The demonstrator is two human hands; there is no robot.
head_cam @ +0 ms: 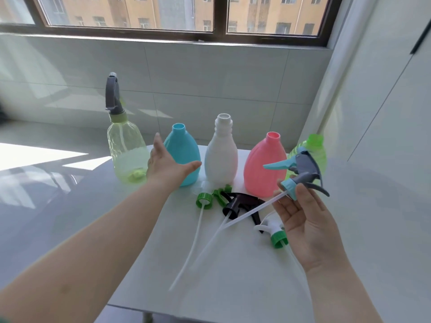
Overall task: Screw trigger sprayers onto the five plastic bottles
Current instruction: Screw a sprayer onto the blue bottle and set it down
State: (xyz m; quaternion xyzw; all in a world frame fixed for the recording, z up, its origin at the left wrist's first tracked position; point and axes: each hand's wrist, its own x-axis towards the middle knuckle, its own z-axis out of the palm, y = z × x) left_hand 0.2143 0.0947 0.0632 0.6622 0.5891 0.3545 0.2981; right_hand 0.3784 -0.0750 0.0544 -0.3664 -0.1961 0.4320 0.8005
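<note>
Five bottles (221, 155), five trigger sprayers (300, 171), one fitted.

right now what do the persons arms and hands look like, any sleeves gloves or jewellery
Both forearms are bare right to the frame edges, with no sleeves in view. The left hand and right hand wear no gloves, and no rings, watch or bracelet show on either. The fingers are bare, with short nails.

daylight from window (182, 12) | counter (46, 159) glare left | wide-angle edge bending | soft focus
</note>
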